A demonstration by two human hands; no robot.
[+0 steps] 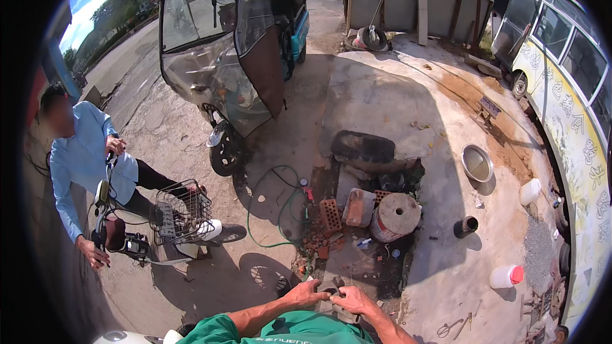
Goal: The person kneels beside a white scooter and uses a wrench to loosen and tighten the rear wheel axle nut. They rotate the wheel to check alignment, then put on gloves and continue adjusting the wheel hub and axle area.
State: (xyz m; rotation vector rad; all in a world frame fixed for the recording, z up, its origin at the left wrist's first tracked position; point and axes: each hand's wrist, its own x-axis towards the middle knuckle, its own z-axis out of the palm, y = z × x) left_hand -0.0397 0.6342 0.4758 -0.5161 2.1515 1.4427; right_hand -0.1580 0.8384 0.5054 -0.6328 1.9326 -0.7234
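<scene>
Close in front of my green shirt, my left hand (307,294) and my right hand (354,300) come together with bent fingers. Both grip a limp grey-brown cloth-like piece (338,309), which hangs down between them; its exact kind is too small to make out. Just beyond my hands lie broken red brick bits (319,242) on dark, wet ground. A round drum with a concrete-like top (400,211) stands farther off, beside a reddish block (359,207) and a hollow brick (330,215).
A person in a blue shirt (89,146) sits on a scooter with a wire basket (183,213) at left. Ahead stands a covered three-wheeler (223,57). A green hose (260,244), metal basin (477,163), dark pot (466,226), red-lidded jar (507,276) and pliers-like tool (449,329) lie around.
</scene>
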